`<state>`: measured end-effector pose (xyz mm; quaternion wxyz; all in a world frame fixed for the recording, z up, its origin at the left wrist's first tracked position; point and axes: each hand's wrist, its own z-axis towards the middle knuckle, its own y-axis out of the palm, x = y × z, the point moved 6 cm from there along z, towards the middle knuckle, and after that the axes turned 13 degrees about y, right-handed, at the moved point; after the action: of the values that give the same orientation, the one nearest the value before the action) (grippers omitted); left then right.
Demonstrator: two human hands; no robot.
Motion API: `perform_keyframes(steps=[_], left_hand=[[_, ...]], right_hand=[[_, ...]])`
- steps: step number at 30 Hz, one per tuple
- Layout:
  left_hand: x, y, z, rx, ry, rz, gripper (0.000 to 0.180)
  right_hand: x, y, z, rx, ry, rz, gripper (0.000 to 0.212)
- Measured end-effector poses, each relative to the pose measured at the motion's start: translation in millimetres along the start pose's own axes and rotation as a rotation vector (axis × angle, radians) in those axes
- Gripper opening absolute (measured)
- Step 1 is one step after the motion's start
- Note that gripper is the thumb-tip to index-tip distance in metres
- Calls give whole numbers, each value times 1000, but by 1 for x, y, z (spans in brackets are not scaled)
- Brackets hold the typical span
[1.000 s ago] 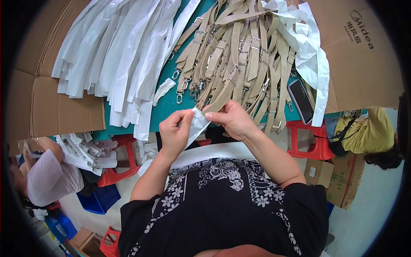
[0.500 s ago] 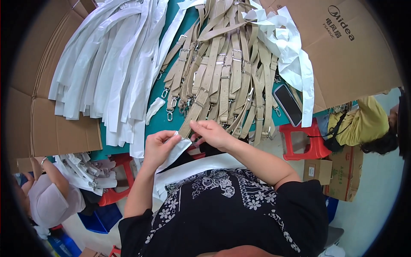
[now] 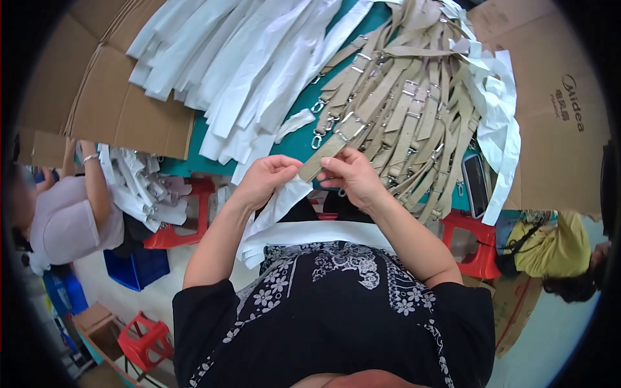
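Observation:
My left hand [image 3: 268, 180] pinches the open end of a long white sleeve [image 3: 286, 199], thin like paper or plastic, which hangs down toward my lap. A beige strap [image 3: 322, 159] with metal buckles meets the sleeve's mouth; whether its tip is inside, I cannot tell. The fingers of my right hand [image 3: 354, 178] are closed on the strap just beyond that mouth. Beyond my hands, a thick heap of similar beige straps [image 3: 414, 110] with metal buckles and snap hooks covers the green table [image 3: 299, 145].
Many white sleeves [image 3: 246, 64] are fanned out at the left. Crumpled white wrapping [image 3: 501, 123] and a phone [image 3: 475, 186] lie right of the straps. Cardboard [image 3: 139, 97] flanks the table, with another cardboard panel [image 3: 550, 155] at right. Co-workers sit on both sides, near red stools [image 3: 145, 339].
The whole view has swung, so the table things appear further right. My right hand has shifted slightly along the strap, and both hands keep their holds.

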<state>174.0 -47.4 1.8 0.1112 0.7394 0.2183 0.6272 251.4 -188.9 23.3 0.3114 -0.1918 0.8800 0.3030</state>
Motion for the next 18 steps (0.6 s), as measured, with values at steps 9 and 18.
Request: perform_keyframes(steps=[9, 18], left_hand=[[1, -2, 7, 55, -44, 62, 9], [7, 6, 13, 32, -85, 282, 8]], right_hand=[[-11, 6, -8, 63, 69, -355, 24], [-5, -29, 2, 192, 3, 34, 28]])
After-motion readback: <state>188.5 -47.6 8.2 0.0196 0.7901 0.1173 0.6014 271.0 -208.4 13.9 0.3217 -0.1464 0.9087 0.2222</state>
